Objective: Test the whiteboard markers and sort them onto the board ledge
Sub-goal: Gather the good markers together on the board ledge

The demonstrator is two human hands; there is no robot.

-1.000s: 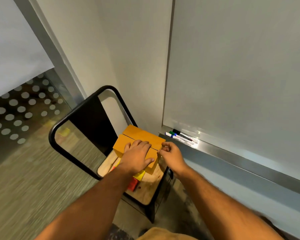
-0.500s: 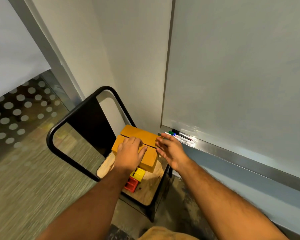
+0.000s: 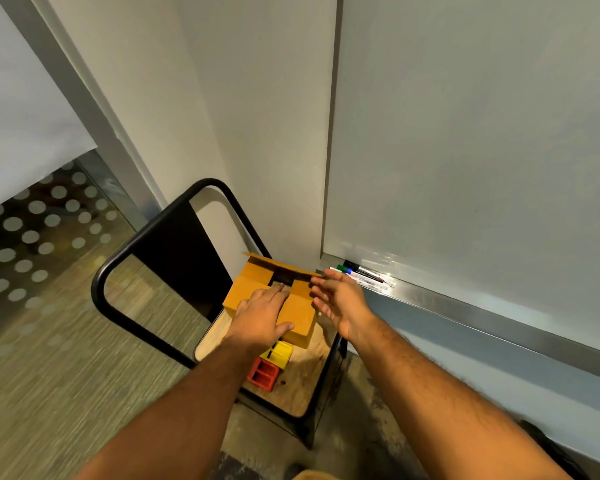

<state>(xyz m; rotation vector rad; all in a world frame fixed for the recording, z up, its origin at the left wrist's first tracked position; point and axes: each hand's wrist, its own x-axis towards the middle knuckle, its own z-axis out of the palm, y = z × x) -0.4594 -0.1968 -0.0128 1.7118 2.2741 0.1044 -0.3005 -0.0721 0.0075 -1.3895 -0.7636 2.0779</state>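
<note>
A cardboard box (image 3: 246,289) sits on the wooden seat of a black chair (image 3: 291,386). Its far flap stands up and a dark gap shows inside. My left hand (image 3: 262,317) lies flat on the near flap, fingertips at the gap's edge. My right hand (image 3: 340,299) hovers open beside the box's right side, fingers spread, touching the raised flap's edge. Three markers (image 3: 361,273), capped black, green and blue, lie together at the left end of the metal board ledge (image 3: 465,310). Above the ledge hangs the whiteboard (image 3: 482,150).
A yellow block (image 3: 280,353) and a red block (image 3: 264,374) rest on the seat near the box. The chair's black tubular back (image 3: 146,237) curves up at left. A wall corner stands behind, and carpet lies to the left.
The box was closed under both hands a second ago. Its far flap has since swung up, and my right hand has let go and spread open beside it.
</note>
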